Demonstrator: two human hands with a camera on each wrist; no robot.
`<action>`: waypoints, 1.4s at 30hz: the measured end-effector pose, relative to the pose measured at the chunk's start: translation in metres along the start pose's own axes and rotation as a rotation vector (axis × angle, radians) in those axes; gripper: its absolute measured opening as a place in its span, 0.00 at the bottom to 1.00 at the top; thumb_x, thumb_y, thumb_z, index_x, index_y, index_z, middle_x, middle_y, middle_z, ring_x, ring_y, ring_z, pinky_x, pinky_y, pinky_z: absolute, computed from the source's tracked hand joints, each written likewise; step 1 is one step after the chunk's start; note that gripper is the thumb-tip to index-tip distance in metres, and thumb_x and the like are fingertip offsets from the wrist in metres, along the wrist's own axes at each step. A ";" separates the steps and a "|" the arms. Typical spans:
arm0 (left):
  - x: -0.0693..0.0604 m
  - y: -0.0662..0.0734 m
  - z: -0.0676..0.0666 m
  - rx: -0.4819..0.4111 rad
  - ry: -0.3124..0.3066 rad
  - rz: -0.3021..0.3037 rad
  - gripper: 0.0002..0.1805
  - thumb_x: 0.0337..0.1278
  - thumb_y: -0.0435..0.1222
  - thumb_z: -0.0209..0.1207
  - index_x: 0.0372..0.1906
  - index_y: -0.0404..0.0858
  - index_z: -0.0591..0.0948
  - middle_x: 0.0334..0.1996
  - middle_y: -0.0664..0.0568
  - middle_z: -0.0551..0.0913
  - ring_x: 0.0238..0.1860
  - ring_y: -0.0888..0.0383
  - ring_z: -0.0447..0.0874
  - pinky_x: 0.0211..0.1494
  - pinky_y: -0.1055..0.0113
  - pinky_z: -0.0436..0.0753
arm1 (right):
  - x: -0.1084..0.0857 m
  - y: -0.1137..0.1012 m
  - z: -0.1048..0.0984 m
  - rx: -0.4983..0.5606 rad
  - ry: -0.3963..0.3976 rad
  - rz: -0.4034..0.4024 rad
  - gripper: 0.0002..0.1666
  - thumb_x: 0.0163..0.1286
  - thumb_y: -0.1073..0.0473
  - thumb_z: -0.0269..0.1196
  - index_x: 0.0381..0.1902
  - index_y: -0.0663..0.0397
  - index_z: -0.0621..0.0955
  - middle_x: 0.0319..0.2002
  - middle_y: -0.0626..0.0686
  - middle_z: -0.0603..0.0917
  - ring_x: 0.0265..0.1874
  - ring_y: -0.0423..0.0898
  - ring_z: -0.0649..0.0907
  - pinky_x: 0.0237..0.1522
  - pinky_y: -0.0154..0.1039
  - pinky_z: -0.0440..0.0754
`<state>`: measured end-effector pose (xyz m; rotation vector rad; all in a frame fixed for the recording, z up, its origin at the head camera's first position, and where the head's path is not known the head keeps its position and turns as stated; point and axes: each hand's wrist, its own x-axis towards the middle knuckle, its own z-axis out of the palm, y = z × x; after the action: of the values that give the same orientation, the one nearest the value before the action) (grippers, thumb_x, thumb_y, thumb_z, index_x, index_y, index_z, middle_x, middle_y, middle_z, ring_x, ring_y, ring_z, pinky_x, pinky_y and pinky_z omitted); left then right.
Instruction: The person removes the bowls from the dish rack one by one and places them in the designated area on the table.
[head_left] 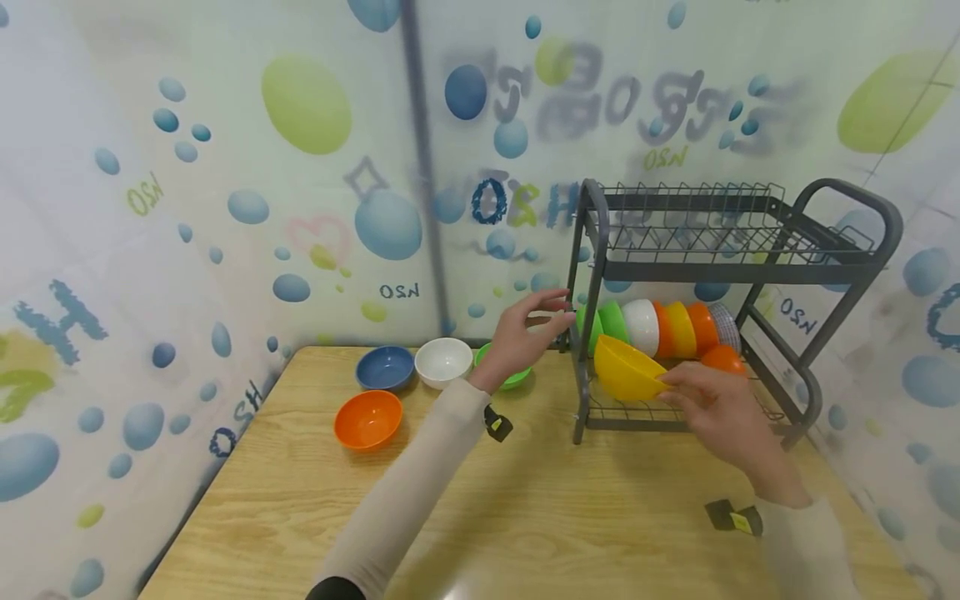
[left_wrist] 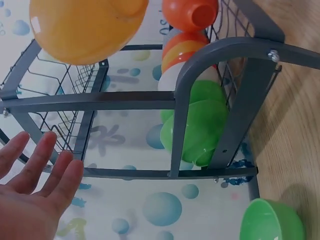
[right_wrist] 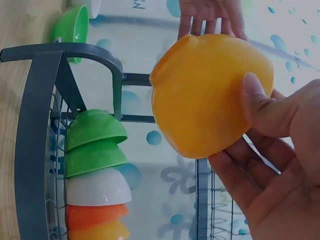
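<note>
A yellow bowl (head_left: pixel 624 371) hangs tilted in front of the rack's lower shelf, its rim pinched between the thumb and fingers of my right hand (head_left: pixel 716 417). The right wrist view shows the thumb on the bowl (right_wrist: pixel 210 95) and the fingers behind it. My left hand (head_left: pixel 519 340) is raised by the rack's left post, holding nothing; its fingers (left_wrist: pixel 37 170) are spread in the left wrist view. On the lower shelf of the grey dish rack (head_left: pixel 742 272), green (head_left: pixel 613 323), white (head_left: pixel 641 327), orange and yellow bowls stand on edge in a row.
Left on the wooden table (head_left: pixel 525 517) sit a blue bowl (head_left: pixel 386 368), a white bowl (head_left: pixel 442 362) and an orange bowl (head_left: pixel 368 421). A green bowl (head_left: pixel 517 380) is partly behind my left wrist. Another orange bowl (head_left: pixel 723 359) lies at the shelf's right. A patterned curtain (head_left: pixel 337 208) hangs behind.
</note>
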<state>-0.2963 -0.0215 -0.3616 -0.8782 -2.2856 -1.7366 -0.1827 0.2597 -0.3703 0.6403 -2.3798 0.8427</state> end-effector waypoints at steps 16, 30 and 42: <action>-0.063 0.023 -0.004 0.346 -0.162 0.286 0.26 0.61 0.44 0.71 0.63 0.43 0.82 0.56 0.53 0.85 0.61 0.59 0.75 0.68 0.63 0.77 | 0.004 -0.022 0.032 0.049 -0.067 -0.271 0.27 0.45 0.85 0.73 0.38 0.53 0.90 0.38 0.45 0.87 0.36 0.40 0.82 0.53 0.13 0.73; -0.091 0.037 -0.006 0.615 -0.427 0.309 0.13 0.65 0.43 0.68 0.50 0.43 0.89 0.45 0.57 0.88 0.46 0.62 0.84 0.62 0.70 0.80 | 0.005 -0.030 0.052 0.054 -0.108 -0.381 0.21 0.46 0.77 0.77 0.35 0.51 0.90 0.38 0.43 0.86 0.38 0.40 0.80 0.53 0.16 0.73; -0.099 0.030 -0.009 0.642 -0.369 0.402 0.04 0.63 0.35 0.69 0.41 0.44 0.90 0.37 0.59 0.88 0.38 0.63 0.82 0.46 0.77 0.80 | 0.007 -0.034 0.060 0.035 -0.131 -0.378 0.20 0.49 0.72 0.79 0.39 0.49 0.90 0.40 0.41 0.88 0.39 0.38 0.80 0.46 0.30 0.83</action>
<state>-0.2018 -0.0612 -0.3777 -1.4402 -2.4057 -0.6502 -0.1871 0.1944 -0.3916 1.1463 -2.2526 0.6942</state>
